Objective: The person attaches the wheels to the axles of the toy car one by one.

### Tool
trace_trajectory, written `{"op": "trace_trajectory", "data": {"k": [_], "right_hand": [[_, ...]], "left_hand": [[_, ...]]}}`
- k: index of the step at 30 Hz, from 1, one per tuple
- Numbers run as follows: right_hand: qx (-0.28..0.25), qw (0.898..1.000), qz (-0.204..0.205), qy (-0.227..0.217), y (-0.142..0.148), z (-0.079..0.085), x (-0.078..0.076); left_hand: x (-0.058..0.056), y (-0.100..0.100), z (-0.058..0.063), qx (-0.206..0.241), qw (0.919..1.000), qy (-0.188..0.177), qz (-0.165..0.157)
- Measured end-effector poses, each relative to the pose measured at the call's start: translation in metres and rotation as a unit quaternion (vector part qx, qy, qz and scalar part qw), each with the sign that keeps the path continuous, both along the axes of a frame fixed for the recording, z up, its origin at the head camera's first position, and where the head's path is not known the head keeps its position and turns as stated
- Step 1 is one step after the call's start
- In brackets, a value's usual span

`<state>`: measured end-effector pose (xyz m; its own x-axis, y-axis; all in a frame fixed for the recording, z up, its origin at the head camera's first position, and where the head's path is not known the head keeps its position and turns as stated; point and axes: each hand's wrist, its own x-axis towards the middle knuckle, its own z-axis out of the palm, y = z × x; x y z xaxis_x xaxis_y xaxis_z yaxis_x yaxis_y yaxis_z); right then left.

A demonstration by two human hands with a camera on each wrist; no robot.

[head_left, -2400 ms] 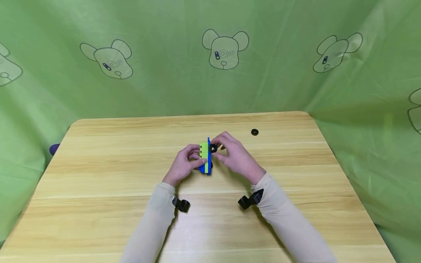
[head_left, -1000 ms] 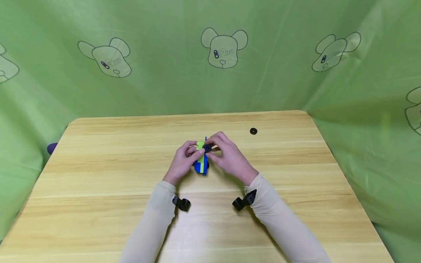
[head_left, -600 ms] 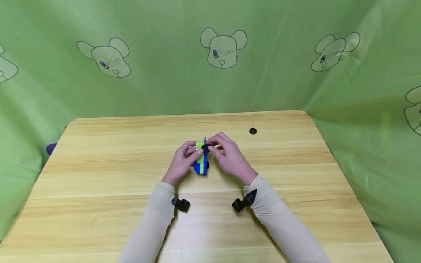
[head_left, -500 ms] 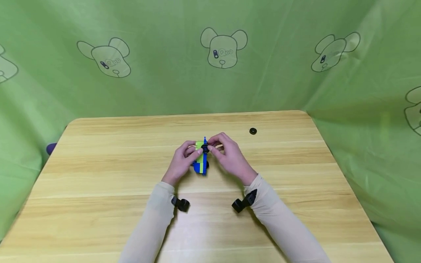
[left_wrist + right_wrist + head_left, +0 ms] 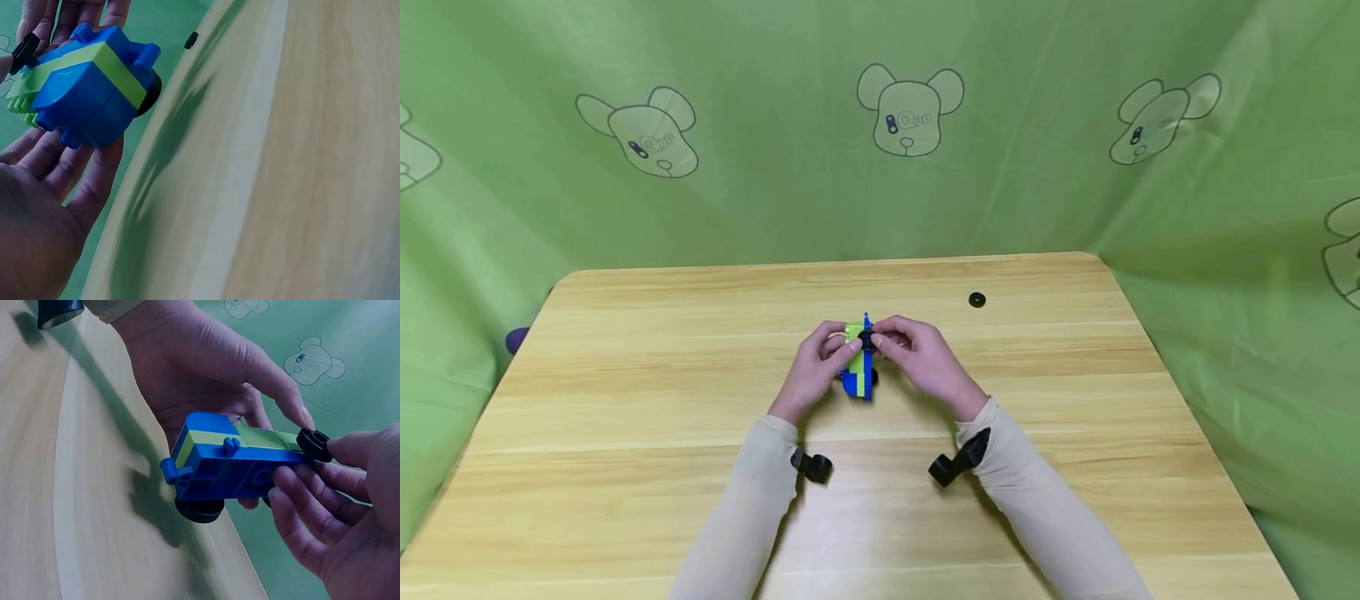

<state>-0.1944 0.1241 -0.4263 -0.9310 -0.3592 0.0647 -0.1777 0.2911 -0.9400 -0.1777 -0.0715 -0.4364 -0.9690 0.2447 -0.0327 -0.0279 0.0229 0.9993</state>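
Observation:
A toy car (image 5: pixel 856 362) of blue and lime-green blocks is held above the table between both hands. My left hand (image 5: pixel 812 371) grips its green side, its fingers below the body in the left wrist view and its thumb on a black wheel (image 5: pixel 314 445) in the right wrist view. Thumb and fingers of my right hand (image 5: pixel 928 358) pinch that same wheel at the car's side. Whether the wheel is fully seated cannot be seen. Another black wheel (image 5: pixel 200 510) is at the car's other end. Fingers partly hide the underside.
A loose black wheel (image 5: pixel 977 300) lies on the wooden table (image 5: pixel 700 500), right of the hands near the far edge. Green curtains (image 5: pixel 775 192) with bear outlines hang behind and beside the table. A small purple object (image 5: pixel 517 339) shows past the left edge.
The held wheel has gone from the car's right side to close against the body. Both hands and the car shifted slightly left. Lately the right hand's fingers dropped a little.

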Motion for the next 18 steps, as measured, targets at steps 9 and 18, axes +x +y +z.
{"op": "trace_trajectory", "data": {"k": [9, 18], "right_hand": [[-0.040, 0.999, 0.012, -0.029, 0.001, 0.000, -0.001], [-0.048, 0.998, 0.022, -0.031, 0.003, -0.001, -0.001]], "left_hand": [[0.000, 0.001, 0.000, 0.003, 0.9999, 0.005, -0.013], [-0.013, 0.001, -0.034, -0.004, 0.9999, 0.012, -0.001]]}}
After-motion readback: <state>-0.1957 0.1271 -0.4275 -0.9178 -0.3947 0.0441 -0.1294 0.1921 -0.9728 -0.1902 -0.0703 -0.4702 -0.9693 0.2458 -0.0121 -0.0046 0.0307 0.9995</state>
